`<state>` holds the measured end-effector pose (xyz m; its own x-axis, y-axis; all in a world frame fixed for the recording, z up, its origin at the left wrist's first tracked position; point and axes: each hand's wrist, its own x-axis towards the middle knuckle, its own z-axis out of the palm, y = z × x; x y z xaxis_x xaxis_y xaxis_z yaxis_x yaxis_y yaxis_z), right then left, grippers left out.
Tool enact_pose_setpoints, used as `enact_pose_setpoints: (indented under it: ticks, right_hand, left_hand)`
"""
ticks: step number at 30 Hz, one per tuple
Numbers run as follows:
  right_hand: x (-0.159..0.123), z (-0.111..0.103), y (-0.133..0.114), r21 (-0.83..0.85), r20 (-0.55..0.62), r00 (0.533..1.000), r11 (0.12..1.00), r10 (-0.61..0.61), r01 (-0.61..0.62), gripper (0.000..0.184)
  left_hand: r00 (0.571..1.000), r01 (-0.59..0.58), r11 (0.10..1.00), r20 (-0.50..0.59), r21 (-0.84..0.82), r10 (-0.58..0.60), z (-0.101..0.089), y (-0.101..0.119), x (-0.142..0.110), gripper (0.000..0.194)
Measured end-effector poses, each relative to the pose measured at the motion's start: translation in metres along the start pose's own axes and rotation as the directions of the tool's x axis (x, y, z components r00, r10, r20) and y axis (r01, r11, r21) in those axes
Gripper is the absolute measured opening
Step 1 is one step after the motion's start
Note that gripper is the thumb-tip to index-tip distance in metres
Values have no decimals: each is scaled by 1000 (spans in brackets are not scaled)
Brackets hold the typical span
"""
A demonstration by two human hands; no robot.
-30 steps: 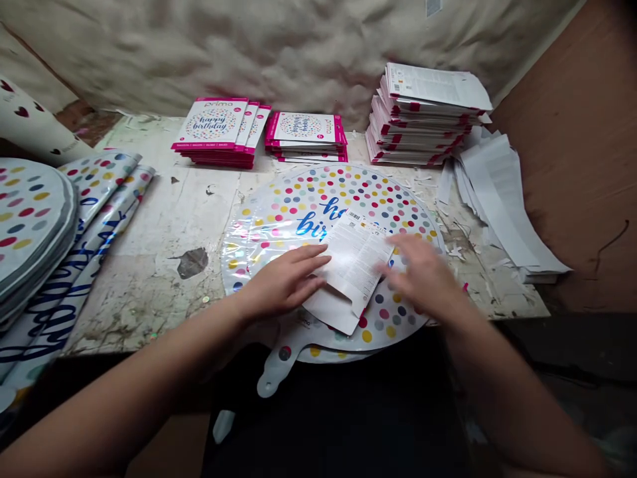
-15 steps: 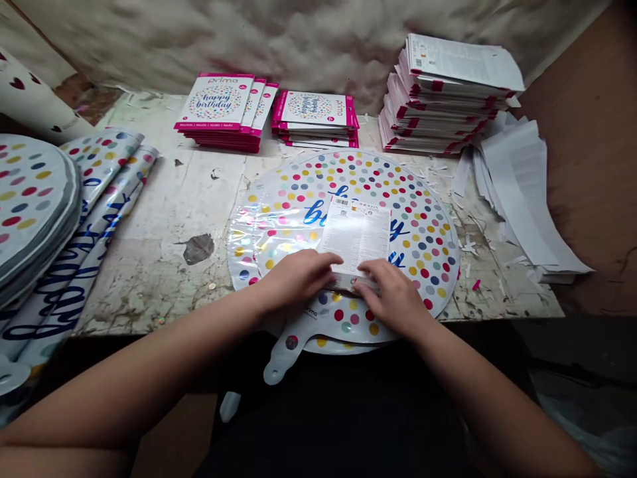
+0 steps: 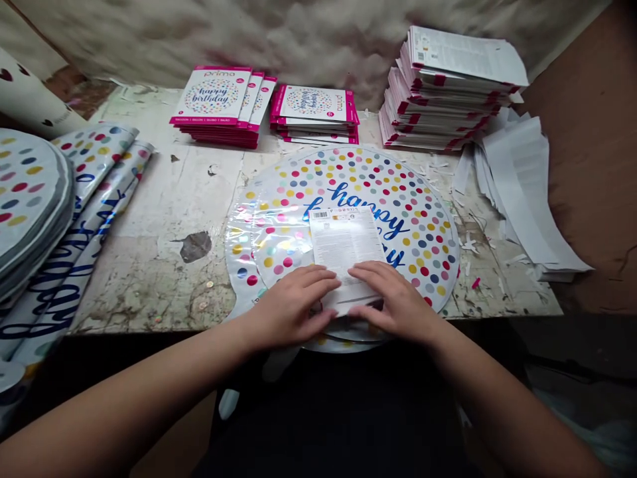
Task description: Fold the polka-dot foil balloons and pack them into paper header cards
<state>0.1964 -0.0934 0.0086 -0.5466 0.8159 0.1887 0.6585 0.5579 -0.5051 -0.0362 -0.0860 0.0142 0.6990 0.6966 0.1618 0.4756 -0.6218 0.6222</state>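
Observation:
A white printed packet (image 3: 346, 242) with a barcode near its top left lies slightly tilted over the flat foil balloon (image 3: 423, 226), which has coloured dots and blue "happy" lettering. My left hand (image 3: 297, 304) grips the packet's lower left side, fingers on top and thumb at the bottom edge. On the lower right side, my right hand (image 3: 398, 302) holds it the same way, thumb below the fingers. A fold or flap shows at the packet's lower end between the two thumbs. More than one balloon layer shows beneath, overhanging the table's front edge.
Pink-and-white "happy birthday" packets (image 3: 213, 96) stand stacked at the back, beside a second pile (image 3: 316, 106). A tall stack of packets (image 3: 462, 60) and loose white paper sheets (image 3: 517, 192) are at the right. Further dotted balloons (image 3: 30, 192) lie piled at the left.
The packet has shifted a little toward me and left, and turned slightly. Both hands have come lower with it, and the balloon tail in front is now mostly hidden by my left hand and arm.

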Motion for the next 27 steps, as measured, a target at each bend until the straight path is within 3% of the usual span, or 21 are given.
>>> enact_pose_setpoints:
  ticks: [3,6,9,13,15,17,19,20,22,24,25,27]
  right_hand:
    - [-5,-7,-5,-30,86,996,999,-30,33,58]
    - [-12,-6,-3,-82,127,990,994,-62,72,43]
    - [-14,0,3,-117,58,996,991,-60,66,21]
    - [-10,6,8,-112,-4,996,990,-90,89,23]
    - [-6,6,8,-58,-4,1000,998,-25,25,19]
    - [-1,5,7,-29,1,994,994,106,-106,12]
    - [5,3,7,-65,-8,974,972,225,-225,11]
    - [7,2,7,-111,-24,969,963,246,-247,14]
    - [8,1,8,-221,-48,981,956,186,-192,17]
    - [4,0,10,-293,-14,999,955,53,-54,21]
    - [1,-1,11,-305,25,1000,952,-1,8,24]
    - [-6,-2,9,-323,125,991,943,-40,79,34]
  left_hand:
    - [997,-66,997,51,40,64,1,10,5,40]
    - [985,-154,974,107,164,137,5,9,8,22]
    - [990,-125,951,93,281,103,10,4,10,22]
    - [990,-123,933,103,339,93,16,3,15,21]
    - [995,-72,934,86,349,44,20,5,22,24]
    - [996,57,944,53,324,-78,23,6,31,20]
    - [982,174,940,19,293,-187,24,7,40,17]
    - [982,177,940,18,291,-190,25,6,43,19]
    - [994,58,950,68,307,-83,23,2,42,25]
    - [988,-86,947,146,310,41,19,-7,31,31]
    - [984,-110,945,166,307,61,16,-11,23,34]
    - [993,-35,945,116,324,-4,6,-17,3,42]
